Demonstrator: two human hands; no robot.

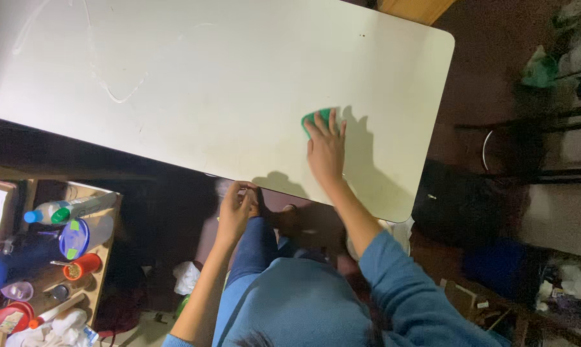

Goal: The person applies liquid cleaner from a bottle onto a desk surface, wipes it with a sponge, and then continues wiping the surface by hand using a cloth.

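A: Well, where is the green cloth (pixel 315 118)?

B: On the white bench (pixel 207 83), near its right end, under the right hand (pixel 325 149), which lies flat with fingers spread toward the far edge.

A: Its long axis?

B: Cannot tell; only 1 corner shows.

A: The left hand (pixel 236 207)?

B: Curled at the near edge; whether it grips anything is unclear.

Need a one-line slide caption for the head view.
Right hand presses a green cloth on the white table; left hand grips its near edge.
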